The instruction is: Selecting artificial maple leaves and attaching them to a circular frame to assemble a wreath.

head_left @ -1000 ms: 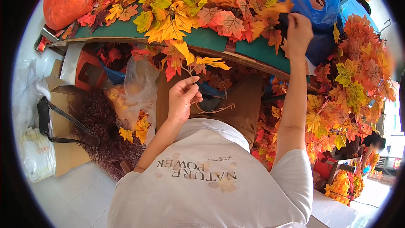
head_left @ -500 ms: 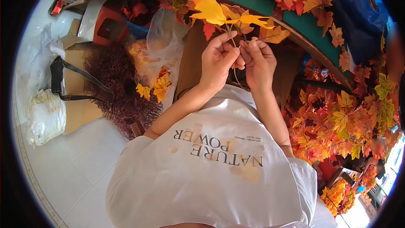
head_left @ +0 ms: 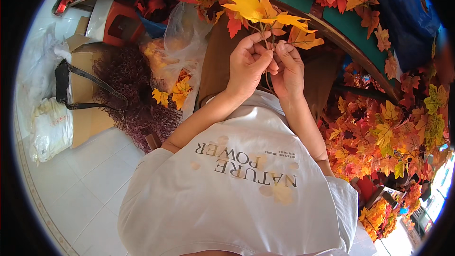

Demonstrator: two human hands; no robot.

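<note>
Leaf sprig (head_left: 265,12) at the counter's (head_left: 332,23) near edge; plastic bag (head_left: 177,42) left on the floor (head_left: 80,180), leaf pile (head_left: 379,137) right.

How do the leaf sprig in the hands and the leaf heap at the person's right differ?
The leaf sprig is a single small cluster, mostly yellow, with thin stems pinched by the left hand and the right hand. The leaf heap is large, loose, mostly orange-red, and untouched. Both are maple-shaped autumn leaves.
</note>
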